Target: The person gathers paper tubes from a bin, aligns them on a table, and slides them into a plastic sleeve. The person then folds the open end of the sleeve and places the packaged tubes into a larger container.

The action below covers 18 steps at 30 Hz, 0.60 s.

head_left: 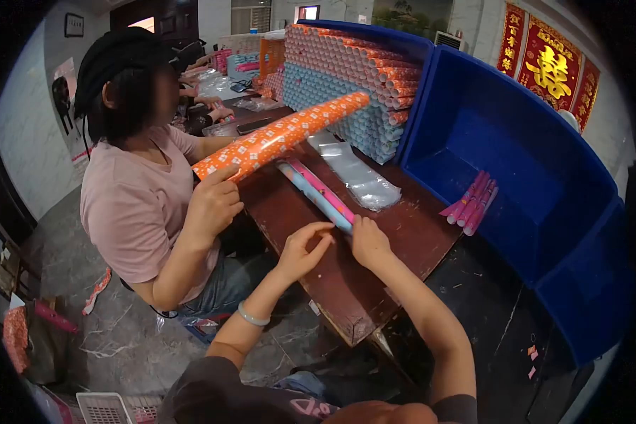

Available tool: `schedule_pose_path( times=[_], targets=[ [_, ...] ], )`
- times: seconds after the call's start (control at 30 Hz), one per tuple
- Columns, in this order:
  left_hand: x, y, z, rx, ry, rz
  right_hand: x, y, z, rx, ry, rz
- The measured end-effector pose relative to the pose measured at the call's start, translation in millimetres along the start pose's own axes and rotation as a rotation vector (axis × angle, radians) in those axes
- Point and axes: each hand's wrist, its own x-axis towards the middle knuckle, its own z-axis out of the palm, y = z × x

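A pink patterned paper roll (326, 192) and a light blue paper roll (311, 192) lie side by side on the brown table (346, 300). My right hand (371, 242) is closed around their near end. Just left of that end, my left hand (306, 251) has its thumb and fingers curved and apart, with nothing visible between them. Clear plastic bags (357, 173) lie flat to the right of the rolls. A co-worker's hand (215, 201) grips an orange patterned roll (283, 136), raised at a slant beyond my hands.
A big stack of rolls (339, 78) stands at the table's back. Blue bins (502, 148) line the right side, with several pink rolls (471, 201) in one. The seated co-worker (138, 191) is close on my left. A white basket (102, 408) is on the floor.
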Motion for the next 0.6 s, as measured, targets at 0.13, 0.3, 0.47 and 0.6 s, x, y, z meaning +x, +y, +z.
schedule_pose_path(
  times=[0.13, 0.3, 0.47, 0.6],
  targets=[
    [39.4, 11.6, 17.9, 0.537, -0.44, 0.324, -82.1, 34.1, -27.6, -0.04, -0.003, -0.062],
    [60.7, -11.6, 79.1, 0.648, -0.81, 0.733, -167.7, 48.9, -59.6, -0.004, -0.049, -0.05],
    [58.7, -6.9, 116.0, 0.498, -0.932, 0.75, -222.4, 70.5, -78.6, -0.008, -0.063, 0.043],
    [57.6, -8.5, 122.6, 0.575, -0.933, 0.7, -231.4, 74.7, -82.0, 0.017, -0.036, 0.08]
  ],
)
